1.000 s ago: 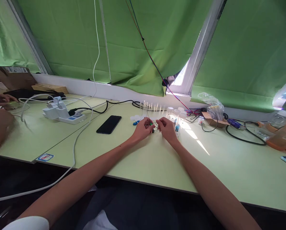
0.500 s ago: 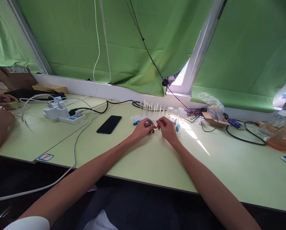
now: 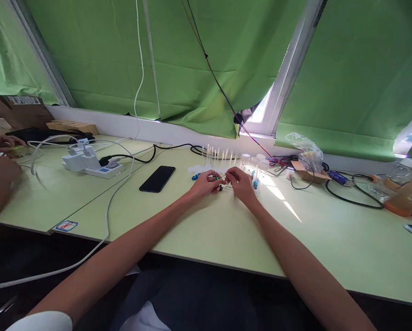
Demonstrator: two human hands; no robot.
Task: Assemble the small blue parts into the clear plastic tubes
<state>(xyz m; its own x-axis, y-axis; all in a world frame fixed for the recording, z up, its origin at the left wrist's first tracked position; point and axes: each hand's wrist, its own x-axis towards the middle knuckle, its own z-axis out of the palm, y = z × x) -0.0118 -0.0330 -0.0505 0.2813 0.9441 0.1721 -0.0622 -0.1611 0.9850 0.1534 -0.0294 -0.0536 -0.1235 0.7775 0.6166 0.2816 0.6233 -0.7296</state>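
My left hand [image 3: 206, 185] is closed in a pinch over the table, with a small green piece [image 3: 218, 178] at its fingertips. A thin dark wire-like strand [image 3: 212, 166] rises beside these fingers. Close by on the right, my right hand [image 3: 239, 182] is also pinched; what lies between its fingertips is too small to make out. Thin strands and a small black piece [image 3: 221, 187] show in the gap between the hands. Several small blue pieces [image 3: 195, 176] lie just behind my left hand. Clear tubes with white caps [image 3: 260, 161] stand behind my right hand.
A black phone [image 3: 157, 179] lies left of my hands. Farther left are a power strip [image 3: 105, 171] with plugs and a white cable crossing the table edge. Another person's arm is at the far left. Right: an open cardboard box [image 3: 309, 172], cables, an orange bottle [image 3: 408, 195].
Both hands stay in nearly the same place. My left fingers have shifted slightly around the green piece, and the thin strand beside them leans a little differently.
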